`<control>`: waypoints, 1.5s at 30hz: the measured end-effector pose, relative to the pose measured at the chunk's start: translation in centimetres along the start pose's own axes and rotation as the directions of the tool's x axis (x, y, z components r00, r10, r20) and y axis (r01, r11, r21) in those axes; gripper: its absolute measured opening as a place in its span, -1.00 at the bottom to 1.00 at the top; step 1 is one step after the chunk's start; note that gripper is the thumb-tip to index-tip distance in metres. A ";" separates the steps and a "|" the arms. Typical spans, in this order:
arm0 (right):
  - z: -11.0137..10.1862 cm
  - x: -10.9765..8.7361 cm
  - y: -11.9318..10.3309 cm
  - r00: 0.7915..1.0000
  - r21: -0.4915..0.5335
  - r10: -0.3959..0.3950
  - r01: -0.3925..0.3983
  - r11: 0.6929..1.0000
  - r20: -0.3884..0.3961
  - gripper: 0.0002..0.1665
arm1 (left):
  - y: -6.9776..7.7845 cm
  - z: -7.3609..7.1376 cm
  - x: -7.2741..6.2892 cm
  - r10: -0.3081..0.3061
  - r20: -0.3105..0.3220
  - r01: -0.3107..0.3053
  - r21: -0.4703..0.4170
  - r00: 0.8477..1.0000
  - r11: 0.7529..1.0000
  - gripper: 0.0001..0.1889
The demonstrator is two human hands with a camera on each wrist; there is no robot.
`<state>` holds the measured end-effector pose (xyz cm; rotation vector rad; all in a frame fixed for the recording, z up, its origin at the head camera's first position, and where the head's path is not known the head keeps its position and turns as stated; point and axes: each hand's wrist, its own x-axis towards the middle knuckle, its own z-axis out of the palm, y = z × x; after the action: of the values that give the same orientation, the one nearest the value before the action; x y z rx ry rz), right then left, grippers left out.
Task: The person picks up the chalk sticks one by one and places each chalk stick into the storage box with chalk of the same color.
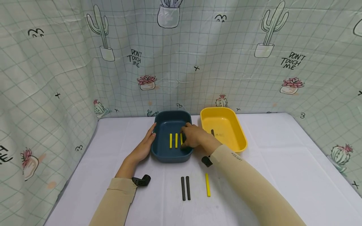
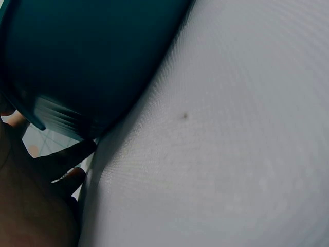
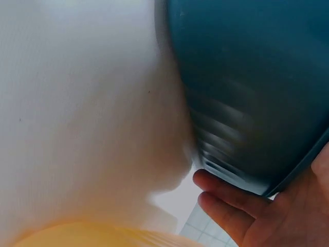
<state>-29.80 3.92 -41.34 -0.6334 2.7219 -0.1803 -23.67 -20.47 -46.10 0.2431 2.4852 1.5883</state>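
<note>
A dark blue tray stands on the white table. The left hand rests against its left side, fingers extended along the outer wall and rim. Over the right rim reaches the right hand, its thumb and index finger at the two ends of a yellow stick, which they seem to pinch. Two more yellow sticks lie parallel inside the tray, to the left of that one. In the right wrist view, two fingers of the right hand extend outside the tray's wall. The left wrist view shows the tray's outer wall.
A yellow tray stands to the right, partly behind the right forearm, with a dark stick visible in it. On the table in front lie two dark sticks side by side and a yellow stick. A patterned curtain hangs behind.
</note>
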 end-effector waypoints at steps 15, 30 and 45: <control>-0.2 -0.8 0.4 0.997 -0.032 -0.058 0.057 0.998 -0.050 -0.17 | -0.4 0.1 0.1 0.005 0.003 -0.005 -0.007 1.000 1.000 -0.41; -0.3 -2.0 1.1 0.991 -0.044 -0.089 0.085 0.995 -0.100 -0.18 | -0.3 0.1 0.1 -0.007 0.000 0.007 0.002 1.000 1.000 -0.41; -0.9 -4.0 1.8 0.975 -0.047 -0.126 0.119 0.992 -0.182 -0.20 | -0.4 -0.1 0.2 -0.011 -0.008 0.011 0.011 1.000 1.000 -0.42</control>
<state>-27.44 7.35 -39.69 -0.8348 2.8694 -0.2308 -23.91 -20.63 -46.45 0.2242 2.4974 1.5751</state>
